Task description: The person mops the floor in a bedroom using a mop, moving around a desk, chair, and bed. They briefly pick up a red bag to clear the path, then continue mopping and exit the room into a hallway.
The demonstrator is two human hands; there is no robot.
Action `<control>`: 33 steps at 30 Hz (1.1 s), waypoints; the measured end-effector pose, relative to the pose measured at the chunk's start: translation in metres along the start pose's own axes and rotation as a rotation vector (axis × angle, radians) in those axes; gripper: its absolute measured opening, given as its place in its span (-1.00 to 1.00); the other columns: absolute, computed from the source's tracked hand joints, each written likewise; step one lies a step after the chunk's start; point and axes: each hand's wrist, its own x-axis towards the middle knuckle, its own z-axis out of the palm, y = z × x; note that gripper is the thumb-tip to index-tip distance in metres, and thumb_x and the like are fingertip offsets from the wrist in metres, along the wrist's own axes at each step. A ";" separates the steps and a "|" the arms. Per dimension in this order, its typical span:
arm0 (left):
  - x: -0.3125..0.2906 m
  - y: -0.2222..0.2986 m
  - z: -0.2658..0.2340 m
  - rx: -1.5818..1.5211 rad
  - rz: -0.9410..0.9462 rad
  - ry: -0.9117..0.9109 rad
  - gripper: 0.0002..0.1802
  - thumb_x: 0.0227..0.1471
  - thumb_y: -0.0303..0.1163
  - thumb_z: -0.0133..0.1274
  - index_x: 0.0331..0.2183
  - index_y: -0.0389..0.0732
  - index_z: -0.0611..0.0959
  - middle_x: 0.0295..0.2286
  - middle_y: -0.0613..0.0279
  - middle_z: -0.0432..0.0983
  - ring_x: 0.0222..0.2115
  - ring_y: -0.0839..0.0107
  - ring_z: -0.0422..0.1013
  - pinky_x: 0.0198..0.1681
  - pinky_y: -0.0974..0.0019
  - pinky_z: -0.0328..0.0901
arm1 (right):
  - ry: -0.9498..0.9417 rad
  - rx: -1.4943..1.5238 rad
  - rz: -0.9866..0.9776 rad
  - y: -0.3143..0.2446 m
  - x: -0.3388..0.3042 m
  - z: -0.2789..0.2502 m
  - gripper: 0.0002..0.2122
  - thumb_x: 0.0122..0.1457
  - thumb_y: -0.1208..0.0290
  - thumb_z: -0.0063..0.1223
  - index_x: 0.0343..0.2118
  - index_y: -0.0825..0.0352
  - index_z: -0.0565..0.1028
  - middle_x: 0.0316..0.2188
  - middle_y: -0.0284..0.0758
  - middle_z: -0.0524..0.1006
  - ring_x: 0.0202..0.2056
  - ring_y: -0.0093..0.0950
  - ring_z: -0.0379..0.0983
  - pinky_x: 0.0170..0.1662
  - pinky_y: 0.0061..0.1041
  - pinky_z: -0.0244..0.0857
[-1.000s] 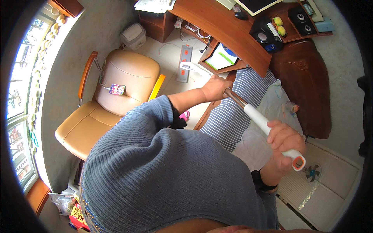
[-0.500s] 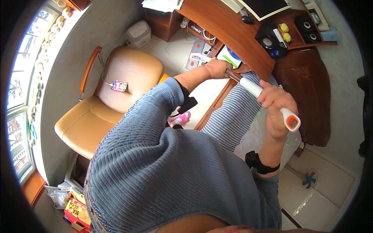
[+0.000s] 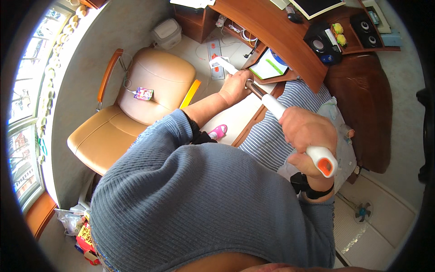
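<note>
I hold a flat mop slantwise with both hands. My left hand is closed around the lower part of its pole, next to the bare metal section. Higher up, my right hand wraps the white grip of the flat mop, whose orange-centred end sticks out below my palm. The grey mop head with orange parts lies on the light floor, between the chair and the desk, joined to the pole by a white connector.
A tan chair with a colourful pouch on it stands left. Behind it is a lidded bin. The wooden desk reaches over a low shelf with papers. Striped bedding lies right, and a pink slipper shows below.
The mop head has slid away toward the far left along the floor. Both hands have moved left with the pole, and my right hand has also come lower and nearer to me.
</note>
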 end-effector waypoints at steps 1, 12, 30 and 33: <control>-0.005 0.003 0.000 -0.008 -0.001 -0.019 -0.63 -0.10 -0.35 0.32 -0.22 -0.13 0.55 -0.26 0.07 0.57 -0.12 0.02 0.50 -0.07 0.01 0.29 | 0.020 0.004 -0.018 -0.004 -0.001 -0.002 -0.62 -0.31 0.37 0.46 -0.61 0.26 0.33 -0.59 -0.29 0.40 -0.50 -0.31 0.41 -0.41 -0.34 0.36; -0.055 0.034 -0.005 -0.082 0.214 -0.103 -0.72 -0.02 -0.28 0.24 -0.24 -0.05 0.55 -0.33 0.21 0.54 -0.19 0.14 0.49 -0.04 0.05 0.23 | -0.362 0.179 -0.057 -0.051 0.006 -0.032 -0.69 -0.26 0.33 0.47 -0.62 0.26 0.44 -0.58 -0.28 0.49 -0.54 -0.27 0.48 -0.42 -0.27 0.40; 0.077 -0.022 0.000 0.025 0.240 -0.170 -0.73 -0.02 -0.30 0.24 -0.22 -0.08 0.66 -0.31 0.11 0.65 -0.25 0.07 0.58 -0.12 0.07 0.45 | 0.153 -0.167 -0.054 0.024 0.025 -0.005 -0.77 -0.11 0.54 0.28 -0.55 0.27 0.36 -0.55 -0.30 0.44 -0.55 -0.43 0.37 -0.36 -0.43 0.36; 0.077 -0.033 0.005 -0.137 0.191 -0.060 -0.79 0.00 -0.43 0.14 -0.24 -0.13 0.66 -0.32 0.10 0.65 -0.24 0.05 0.57 -0.12 0.10 0.45 | 0.039 -0.110 -0.056 0.034 0.036 -0.016 -0.74 -0.14 0.51 0.33 -0.55 0.27 0.35 -0.60 -0.33 0.38 -0.59 -0.45 0.31 -0.47 -0.48 0.22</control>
